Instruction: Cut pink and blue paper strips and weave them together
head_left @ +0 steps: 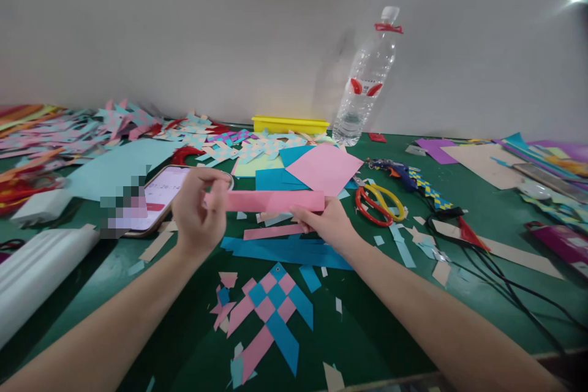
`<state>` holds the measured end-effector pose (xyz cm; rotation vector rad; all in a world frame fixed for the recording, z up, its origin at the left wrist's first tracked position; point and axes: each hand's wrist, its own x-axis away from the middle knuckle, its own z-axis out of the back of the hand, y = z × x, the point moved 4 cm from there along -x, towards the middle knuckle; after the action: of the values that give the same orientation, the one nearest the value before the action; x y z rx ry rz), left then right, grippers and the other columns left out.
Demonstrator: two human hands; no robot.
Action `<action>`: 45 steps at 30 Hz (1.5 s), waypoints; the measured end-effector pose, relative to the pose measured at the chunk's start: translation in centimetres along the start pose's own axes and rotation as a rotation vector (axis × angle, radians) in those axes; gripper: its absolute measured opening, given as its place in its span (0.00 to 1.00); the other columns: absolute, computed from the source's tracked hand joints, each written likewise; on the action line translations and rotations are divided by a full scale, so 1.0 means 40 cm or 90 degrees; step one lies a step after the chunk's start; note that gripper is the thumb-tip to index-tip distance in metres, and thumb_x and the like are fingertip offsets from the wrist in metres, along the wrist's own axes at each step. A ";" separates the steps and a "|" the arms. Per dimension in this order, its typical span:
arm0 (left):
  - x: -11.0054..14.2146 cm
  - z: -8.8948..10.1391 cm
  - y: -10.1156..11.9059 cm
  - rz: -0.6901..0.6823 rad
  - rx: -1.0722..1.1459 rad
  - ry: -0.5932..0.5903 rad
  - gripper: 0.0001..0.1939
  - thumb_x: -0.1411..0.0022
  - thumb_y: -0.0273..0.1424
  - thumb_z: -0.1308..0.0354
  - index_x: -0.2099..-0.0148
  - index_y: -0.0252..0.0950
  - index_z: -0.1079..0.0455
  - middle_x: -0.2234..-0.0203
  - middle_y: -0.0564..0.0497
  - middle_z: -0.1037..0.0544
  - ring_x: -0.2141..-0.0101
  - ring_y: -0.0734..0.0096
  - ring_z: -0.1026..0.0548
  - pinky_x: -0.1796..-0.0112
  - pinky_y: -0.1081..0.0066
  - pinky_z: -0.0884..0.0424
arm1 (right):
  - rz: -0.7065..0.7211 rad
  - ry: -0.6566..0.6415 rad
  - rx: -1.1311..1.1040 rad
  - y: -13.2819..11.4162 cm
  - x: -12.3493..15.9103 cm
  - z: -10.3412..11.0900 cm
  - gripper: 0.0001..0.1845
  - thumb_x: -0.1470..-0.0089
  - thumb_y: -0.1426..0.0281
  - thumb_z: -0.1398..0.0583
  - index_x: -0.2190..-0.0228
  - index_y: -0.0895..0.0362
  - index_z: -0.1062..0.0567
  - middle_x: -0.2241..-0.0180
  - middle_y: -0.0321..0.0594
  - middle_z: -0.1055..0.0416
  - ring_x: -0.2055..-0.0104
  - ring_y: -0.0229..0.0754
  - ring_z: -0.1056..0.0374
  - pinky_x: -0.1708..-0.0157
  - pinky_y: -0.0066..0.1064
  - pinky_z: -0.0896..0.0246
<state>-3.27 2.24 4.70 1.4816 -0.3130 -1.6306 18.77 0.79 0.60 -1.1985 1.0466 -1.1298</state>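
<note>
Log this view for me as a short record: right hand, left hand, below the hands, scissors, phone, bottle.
Right hand: fingers pinching the right end of a long pink paper strip
Left hand: curled at the strip's left end, exact grip unclear
Below the hands: flat blue paper strips, checkered pink-and-blue woven paper piece
Scissors: red-and-yellow-handled, right of the right hand
Phone: lit screen, beside the left hand
Bottle: clear plastic, near the grey wall

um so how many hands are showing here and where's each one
2: the left hand is at the left end of the wide pink strip, and the right hand pinches its right end. I see no sign of others hidden.
</note>
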 end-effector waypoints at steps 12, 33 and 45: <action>0.047 -0.093 0.046 -0.212 -0.160 -0.344 0.14 0.34 0.35 0.49 0.48 0.38 0.35 0.59 0.48 0.23 0.57 0.63 0.27 0.50 0.64 0.40 | 0.065 -0.051 0.079 -0.009 0.017 -0.018 0.17 0.53 0.56 0.36 0.79 0.58 0.27 0.83 0.34 0.33 0.82 0.33 0.39 0.80 0.26 0.41; 0.033 -0.067 0.017 -0.282 -0.231 -0.280 0.11 0.33 0.31 0.52 0.54 0.36 0.30 0.65 0.49 0.22 0.65 0.69 0.25 0.66 0.73 0.32 | 0.373 -0.368 0.556 -0.041 0.046 -0.030 0.30 0.54 0.53 0.35 0.53 0.56 0.28 0.47 0.46 0.32 0.43 0.49 0.40 0.41 0.42 0.53; 0.040 -0.074 0.022 -0.305 -0.268 -0.285 0.11 0.32 0.30 0.53 0.56 0.36 0.30 0.65 0.50 0.22 0.68 0.73 0.25 0.69 0.76 0.33 | 0.409 -0.346 0.659 -0.037 0.038 -0.026 0.20 0.42 0.60 0.42 0.52 0.58 0.29 0.49 0.45 0.28 0.48 0.47 0.34 0.46 0.41 0.44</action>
<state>-0.06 1.63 3.49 0.8998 0.1583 -2.2470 17.82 -0.88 1.95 -0.2422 0.2635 -0.6022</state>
